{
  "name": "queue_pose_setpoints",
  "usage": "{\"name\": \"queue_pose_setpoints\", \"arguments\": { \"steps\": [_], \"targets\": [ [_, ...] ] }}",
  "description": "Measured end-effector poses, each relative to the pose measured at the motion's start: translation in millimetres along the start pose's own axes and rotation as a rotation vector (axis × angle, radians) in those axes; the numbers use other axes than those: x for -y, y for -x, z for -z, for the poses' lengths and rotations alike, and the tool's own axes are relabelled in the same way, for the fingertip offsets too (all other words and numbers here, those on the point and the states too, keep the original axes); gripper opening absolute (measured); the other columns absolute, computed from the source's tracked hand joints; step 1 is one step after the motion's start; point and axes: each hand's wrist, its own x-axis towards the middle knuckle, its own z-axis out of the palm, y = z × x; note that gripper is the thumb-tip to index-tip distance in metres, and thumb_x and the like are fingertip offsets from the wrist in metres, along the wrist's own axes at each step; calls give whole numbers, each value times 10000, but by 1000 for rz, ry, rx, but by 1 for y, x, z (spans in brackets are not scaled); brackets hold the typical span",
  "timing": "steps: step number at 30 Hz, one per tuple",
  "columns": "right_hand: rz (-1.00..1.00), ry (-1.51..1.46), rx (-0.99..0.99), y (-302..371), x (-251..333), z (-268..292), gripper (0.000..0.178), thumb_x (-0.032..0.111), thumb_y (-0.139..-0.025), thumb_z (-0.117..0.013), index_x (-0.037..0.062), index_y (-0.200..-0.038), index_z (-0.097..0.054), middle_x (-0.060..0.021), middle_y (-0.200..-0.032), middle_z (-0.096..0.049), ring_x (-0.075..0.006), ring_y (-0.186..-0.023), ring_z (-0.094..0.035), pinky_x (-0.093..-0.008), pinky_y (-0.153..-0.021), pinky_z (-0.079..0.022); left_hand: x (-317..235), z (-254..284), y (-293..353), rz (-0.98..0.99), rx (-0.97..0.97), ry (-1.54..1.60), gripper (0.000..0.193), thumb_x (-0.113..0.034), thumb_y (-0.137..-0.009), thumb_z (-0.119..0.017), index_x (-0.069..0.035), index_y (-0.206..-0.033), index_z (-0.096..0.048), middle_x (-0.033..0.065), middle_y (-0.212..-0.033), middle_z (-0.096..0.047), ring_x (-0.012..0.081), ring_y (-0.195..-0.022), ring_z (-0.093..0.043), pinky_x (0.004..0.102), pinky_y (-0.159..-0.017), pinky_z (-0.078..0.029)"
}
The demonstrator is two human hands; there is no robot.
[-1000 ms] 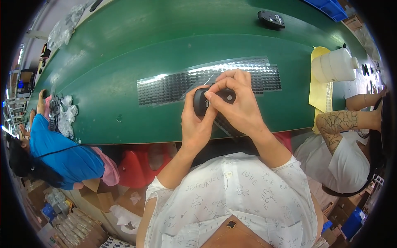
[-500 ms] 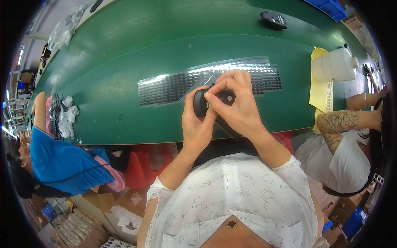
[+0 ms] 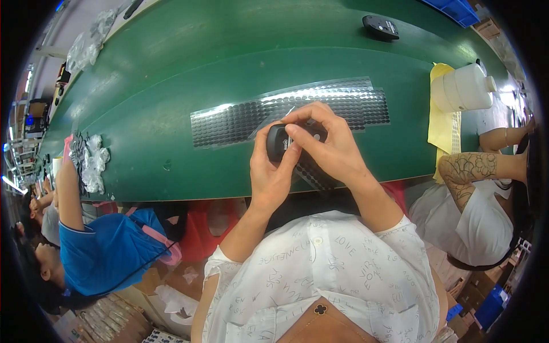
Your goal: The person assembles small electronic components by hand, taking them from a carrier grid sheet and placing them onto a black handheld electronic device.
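A black computer mouse [image 3: 276,143] is held above the green table near its front edge, its underside turned up. Wrapped round the mouse's left end, my left hand [image 3: 267,177] grips it with the thumb on the underside. My right hand [image 3: 337,150] is closed on the other end, its thumb pressing on the underside and its fingers curled over the far side. Whatever lies under that thumb is hidden. Clear sheets of small round black pads [image 3: 229,126] lie just beyond my hands. A further strip of such pads [image 3: 314,174] shows below the mouse.
Another black mouse [image 3: 380,27] lies at the far right. A white bottle [image 3: 463,90] lies on a yellow cloth [image 3: 439,126] to the right. Crumpled plastic bags [image 3: 96,163] are at the left. Co-workers sit on both sides, one in a blue shirt [image 3: 114,246].
My right hand's pinch has lowered onto the mouse, its thumb now flat against the underside and its fingers round the far side. The left co-worker has shifted down and toward me.
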Motion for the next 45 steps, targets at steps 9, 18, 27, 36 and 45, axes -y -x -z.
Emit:
{"name": "queue_pose_setpoints", "arguments": {
  "steps": [9, 18, 27, 36, 45],
  "targets": [
    [-78, -7, 58, -4, 4, 1, 197, 137, -866, -731, 19, -1018, -689, -35, -959, -629, -110, -871, -589, -249, -757, -466, 0, -1, 1, -20, -3, -23, 377, -67, -933, -657, 6, -1271, -508, 98, -1165, -582, 152, -1032, -597, 264, -882, -502],
    [-12, -28, -141, -8, -16, 5, 202, 212, -901, -695, 33, -996, -698, -63, -1010, -605, -191, -887, -578, -328, -820, -480, -8, 5, -4, 44, 25, 118, 357, -56, -919, -675, 2, -1236, -519, 81, -1151, -585, 122, -1010, -589, 251, -863, -501],
    [169, 55, -43, 5, -7, 2, 257, 236, -1008, -570, 17, -1086, -683, -54, -978, -601, -145, -908, -572, -274, -832, -461, -17, 17, -11, 23, 219, -76, 546, -75, -776, -820, -33, -1238, -530, 63, -1103, -621, 120, -975, -599, 245, -844, -496],
    [93, -81, -124, 14, 2, 5, 351, 275, -1051, -489, -3, -1119, -690, -72, -1017, -567, -156, -880, -567, -278, -816, -466, -21, 15, -10, 53, 452, -190, 550, -44, -728, -845, -35, -1184, -539, 133, -1202, -617, 185, -1085, -604, 315, -918, -499],
    [121, -249, -176, 19, 5, 11, 309, 214, -1051, -488, 1, -1142, -693, -52, -1101, -592, -125, -942, -550, -270, -877, -448, -19, 23, -6, -146, 436, -13, 601, 24, -665, -865, -29, -1181, -561, 175, -1286, -593, 206, -1122, -602, 316, -966, -484]
  ]
}}
